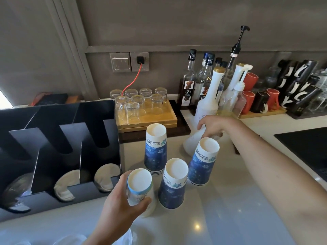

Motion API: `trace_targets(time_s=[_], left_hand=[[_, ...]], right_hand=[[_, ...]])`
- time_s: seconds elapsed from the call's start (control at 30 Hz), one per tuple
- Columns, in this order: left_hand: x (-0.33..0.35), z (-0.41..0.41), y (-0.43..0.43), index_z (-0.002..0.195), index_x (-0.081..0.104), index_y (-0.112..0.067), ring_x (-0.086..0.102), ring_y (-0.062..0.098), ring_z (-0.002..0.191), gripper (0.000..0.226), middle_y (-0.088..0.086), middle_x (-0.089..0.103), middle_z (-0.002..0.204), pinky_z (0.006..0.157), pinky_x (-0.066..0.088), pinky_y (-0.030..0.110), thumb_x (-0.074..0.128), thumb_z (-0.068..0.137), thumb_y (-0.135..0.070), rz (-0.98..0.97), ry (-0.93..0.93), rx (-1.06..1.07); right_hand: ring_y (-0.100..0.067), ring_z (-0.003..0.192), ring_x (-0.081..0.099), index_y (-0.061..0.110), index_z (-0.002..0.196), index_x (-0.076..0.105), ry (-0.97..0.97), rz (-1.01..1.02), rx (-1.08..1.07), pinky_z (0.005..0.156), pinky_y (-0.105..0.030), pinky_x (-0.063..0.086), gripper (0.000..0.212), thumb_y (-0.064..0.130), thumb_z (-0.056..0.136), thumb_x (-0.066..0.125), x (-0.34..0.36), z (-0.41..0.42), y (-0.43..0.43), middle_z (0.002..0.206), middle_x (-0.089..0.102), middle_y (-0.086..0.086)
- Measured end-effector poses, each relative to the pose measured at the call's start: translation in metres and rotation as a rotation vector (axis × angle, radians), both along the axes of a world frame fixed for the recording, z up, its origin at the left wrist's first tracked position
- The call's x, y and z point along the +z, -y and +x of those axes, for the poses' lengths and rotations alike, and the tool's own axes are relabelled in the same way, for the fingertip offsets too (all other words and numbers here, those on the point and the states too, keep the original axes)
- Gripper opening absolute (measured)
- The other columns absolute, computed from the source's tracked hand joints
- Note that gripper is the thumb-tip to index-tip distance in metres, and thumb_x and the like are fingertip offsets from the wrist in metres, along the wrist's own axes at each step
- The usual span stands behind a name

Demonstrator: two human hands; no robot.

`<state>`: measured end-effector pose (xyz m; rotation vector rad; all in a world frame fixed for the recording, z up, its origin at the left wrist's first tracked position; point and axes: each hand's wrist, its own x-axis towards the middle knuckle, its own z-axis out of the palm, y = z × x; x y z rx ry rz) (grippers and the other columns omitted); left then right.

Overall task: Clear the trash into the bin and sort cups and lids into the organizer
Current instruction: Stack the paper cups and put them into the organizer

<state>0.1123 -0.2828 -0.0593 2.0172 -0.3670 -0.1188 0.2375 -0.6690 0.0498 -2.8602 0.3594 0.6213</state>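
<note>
Three upside-down blue paper cups stand on the counter: a back one (155,152), a front one (172,184) and a right one (203,161). My left hand (122,206) is shut on a white paper cup (138,189) with a light-blue band, also upside down, just left of the front cup. My right hand (213,127) reaches past the right cup, its fingers on a translucent white plastic piece (192,144) lying behind it. The black organizer (58,156) stands at the left, with white lids (67,184) in two slots and clear lids (16,193) in the leftmost.
Behind the cups a wooden tray (159,119) carries several upturned glasses. Syrup bottles (188,82) and pump bottles (208,99) line the back wall, with red and black mugs (260,101) to their right. A black cooktop (306,145) is at the right. Clear plastic (70,240) lies at the near edge.
</note>
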Motion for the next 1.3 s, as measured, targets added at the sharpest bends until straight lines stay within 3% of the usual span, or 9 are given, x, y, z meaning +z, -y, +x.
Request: trace_targets(time_s=[0.1, 0.17, 0.23, 0.37, 0.7, 0.83, 0.97, 1.13, 1.3], left_hand=[[0.000, -0.001, 0.000, 0.126, 0.044, -0.056, 0.059, -0.001, 0.112, 0.077, -0.031, 0.061, 0.122, 0.094, 0.053, 0.034, 0.083, 0.061, -0.044, -0.024, -0.040, -0.005], [0.001, -0.003, 0.001, 0.127, 0.043, -0.056, 0.059, -0.003, 0.112, 0.078, -0.031, 0.060, 0.122, 0.094, 0.052, 0.034, 0.079, 0.059, -0.048, -0.037, -0.055, -0.006], [0.003, -0.005, 0.001, 0.125, 0.043, -0.058, 0.058, -0.004, 0.112, 0.076, -0.030, 0.060, 0.123, 0.093, 0.050, 0.031, 0.079, 0.059, -0.048, -0.055, -0.070, -0.015], [0.001, -0.004, -0.001, 0.120, 0.048, -0.058, 0.060, 0.001, 0.113, 0.076, -0.027, 0.063, 0.120, 0.096, 0.050, 0.032, 0.083, 0.057, -0.033, -0.004, -0.101, -0.011], [-0.001, 0.003, 0.001, 0.110, 0.048, -0.050, 0.064, 0.002, 0.097, 0.073, -0.023, 0.069, 0.104, 0.086, 0.057, 0.036, 0.086, 0.050, -0.037, 0.126, -0.139, 0.011], [-0.001, -0.001, 0.002, 0.106, 0.048, -0.061, 0.062, -0.005, 0.096, 0.073, -0.027, 0.069, 0.102, 0.080, 0.054, 0.028, 0.085, 0.047, -0.036, 0.104, -0.105, 0.011], [0.002, -0.005, 0.005, 0.108, 0.050, -0.055, 0.062, 0.009, 0.102, 0.073, -0.016, 0.067, 0.106, 0.085, 0.055, 0.037, 0.085, 0.050, -0.028, 0.097, -0.067, 0.006], [0.013, -0.010, -0.001, 0.122, 0.055, -0.040, 0.060, 0.017, 0.109, 0.078, -0.010, 0.067, 0.112, 0.093, 0.052, 0.044, 0.087, 0.056, -0.013, 0.040, -0.081, -0.004], [0.031, -0.026, -0.017, 0.111, 0.064, -0.030, 0.071, 0.016, 0.093, 0.065, -0.003, 0.075, 0.100, 0.083, 0.056, 0.037, 0.087, 0.051, -0.022, -0.212, -0.141, 0.040]], right_hand=[[-0.015, 0.075, 0.063, 0.017, 0.139, 0.056, -0.058, -0.076, -0.049, 0.058, -0.026, 0.050, 0.086, 0.014, 0.057, 0.083, 0.001, -0.014, 0.009, 0.126, 0.065, -0.009], [-0.026, 0.121, 0.059, 0.026, 0.153, 0.038, -0.076, -0.103, -0.071, 0.086, -0.035, 0.056, 0.103, 0.011, 0.063, 0.085, -0.009, -0.028, 0.016, 0.156, 0.042, -0.006], [-0.031, 0.141, 0.040, 0.039, 0.158, 0.016, -0.075, -0.100, -0.068, 0.105, -0.042, 0.048, 0.116, 0.016, 0.068, 0.085, -0.023, -0.047, 0.021, 0.165, 0.026, -0.002], [-0.030, 0.132, 0.049, 0.056, 0.153, 0.006, -0.023, 0.014, -0.105, 0.100, -0.043, 0.051, 0.127, 0.022, 0.062, 0.088, -0.043, -0.079, 0.026, 0.159, 0.039, 0.002], [-0.021, 0.078, 0.069, 0.058, 0.148, 0.008, 0.356, 0.125, -0.320, 0.071, -0.038, 0.059, 0.128, 0.033, 0.052, 0.089, -0.058, -0.149, 0.031, 0.101, 0.070, -0.002], [-0.026, 0.090, 0.068, 0.062, 0.146, 0.005, 0.530, 0.215, -0.390, 0.076, -0.040, 0.057, 0.128, 0.035, 0.055, 0.090, -0.061, -0.170, 0.021, 0.115, 0.066, 0.000], [-0.026, 0.113, 0.064, 0.066, 0.146, 0.001, 0.617, 0.284, -0.419, 0.085, -0.038, 0.053, 0.130, 0.035, 0.058, 0.091, -0.065, -0.181, 0.011, 0.133, 0.063, 0.002], [-0.024, 0.114, 0.063, 0.072, 0.142, -0.001, 0.656, 0.281, -0.437, 0.079, -0.037, 0.051, 0.129, 0.037, 0.057, 0.090, -0.064, -0.193, 0.002, 0.133, 0.063, 0.004], [-0.028, 0.111, 0.063, 0.071, 0.142, 0.002, 0.737, 0.292, -0.495, 0.084, -0.042, 0.053, 0.125, 0.033, 0.060, 0.090, -0.055, -0.211, -0.009, 0.133, 0.063, -0.002]])
